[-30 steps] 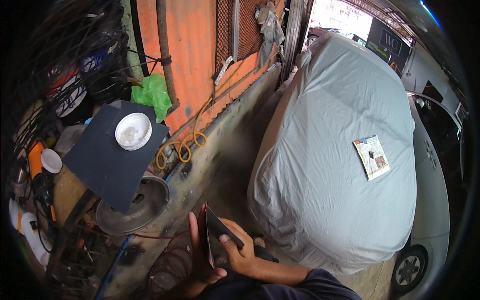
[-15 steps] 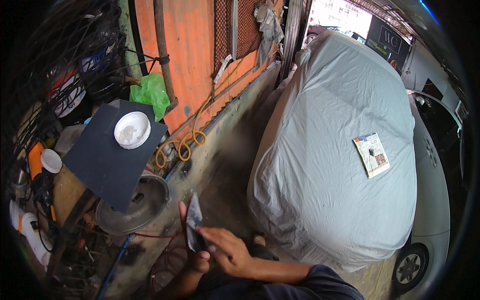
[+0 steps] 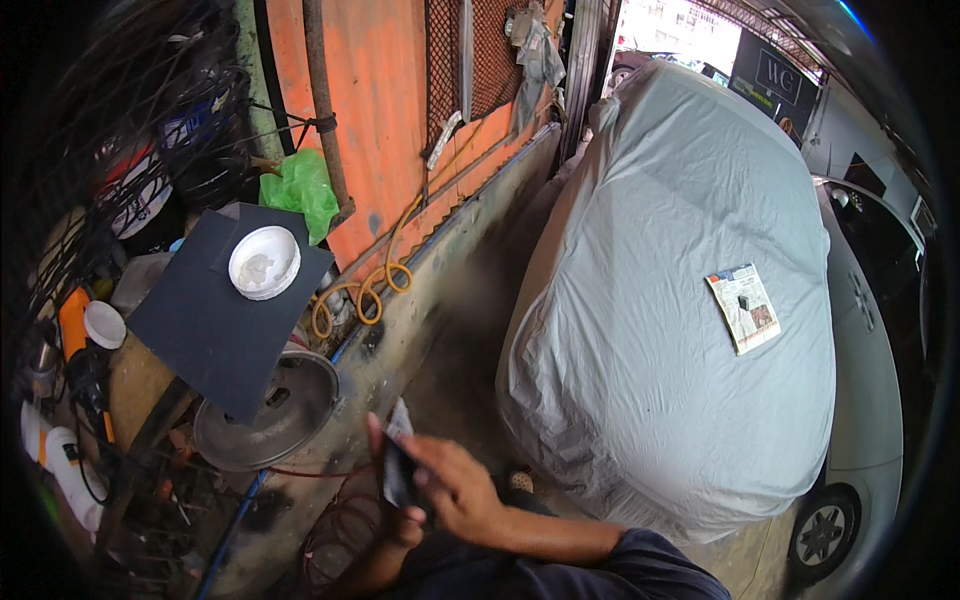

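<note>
In front of my body, my left hand [image 3: 404, 524] grips a thin flat dark piece [image 3: 400, 478] by its edges, thumb on the near side and fingers on the far side. The piece is tilted, with a pale grey patch toward its upper end; its exact kind does not show. My right hand [image 3: 462, 496] lies with extended fingers against the face of the piece and covers part of it. Whether anything small is under those fingertips is hidden.
At left, a white round tub lid [image 3: 264, 262] with pale paste sits on a dark board [image 3: 225, 325]. Below is a grey metal wheel [image 3: 300, 405]. A cloth-covered car [image 3: 670, 330] fills the right, with a folded newspaper [image 3: 742, 310] on it. A yellow hose [image 3: 370, 295] hangs by the orange wall.
My right hand has slid up along the piece, covering more of its upper part. The piece has shifted slightly down and turned, so more of its dark lower face shows.
</note>
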The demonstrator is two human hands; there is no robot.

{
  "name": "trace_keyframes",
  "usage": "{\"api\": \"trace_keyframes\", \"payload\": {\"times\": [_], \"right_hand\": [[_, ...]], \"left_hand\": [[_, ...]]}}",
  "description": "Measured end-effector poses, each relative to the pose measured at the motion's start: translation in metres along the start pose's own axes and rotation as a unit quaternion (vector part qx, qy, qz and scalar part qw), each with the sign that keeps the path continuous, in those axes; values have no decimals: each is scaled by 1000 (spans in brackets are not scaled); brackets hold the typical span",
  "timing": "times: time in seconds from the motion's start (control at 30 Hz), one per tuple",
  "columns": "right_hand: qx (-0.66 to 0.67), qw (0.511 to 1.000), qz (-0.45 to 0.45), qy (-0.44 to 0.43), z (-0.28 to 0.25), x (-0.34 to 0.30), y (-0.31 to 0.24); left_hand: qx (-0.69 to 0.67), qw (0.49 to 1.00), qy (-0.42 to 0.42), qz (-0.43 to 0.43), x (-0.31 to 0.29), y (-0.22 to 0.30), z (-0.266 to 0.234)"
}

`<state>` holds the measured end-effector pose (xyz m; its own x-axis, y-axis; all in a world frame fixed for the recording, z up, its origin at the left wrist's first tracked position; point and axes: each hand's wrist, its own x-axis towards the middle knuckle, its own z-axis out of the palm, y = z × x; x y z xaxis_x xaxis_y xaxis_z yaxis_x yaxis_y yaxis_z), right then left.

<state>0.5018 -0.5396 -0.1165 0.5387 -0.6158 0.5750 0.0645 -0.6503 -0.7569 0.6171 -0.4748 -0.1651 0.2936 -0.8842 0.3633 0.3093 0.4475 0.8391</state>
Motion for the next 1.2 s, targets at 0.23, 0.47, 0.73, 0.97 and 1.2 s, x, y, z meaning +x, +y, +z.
{"api": "trace_keyframes", "payload": {"times": [0.23, 0.47, 0.73, 0.97, 1.2], "right_hand": [[-25, 997, 53, 48, -7, 17, 18], [-113, 992, 36, 37, -32, 25, 18], [-157, 968, -108, -162, -38, 15, 17], [-138, 958, -194, -159, -13, 3, 28], [-131, 949, -210, -197, -10, -7, 0]], "left_hand": [[5, 1000, -19, -11, 2, 16, 24], [-238, 963, 88, -92, -3, 21, 7], [-286, 922, 90, -243, 5, -11, -25], [-674, 663, -116, -304, 9, -45, -46], [-109, 983, 71, -132, -16, -31, -41]]}}
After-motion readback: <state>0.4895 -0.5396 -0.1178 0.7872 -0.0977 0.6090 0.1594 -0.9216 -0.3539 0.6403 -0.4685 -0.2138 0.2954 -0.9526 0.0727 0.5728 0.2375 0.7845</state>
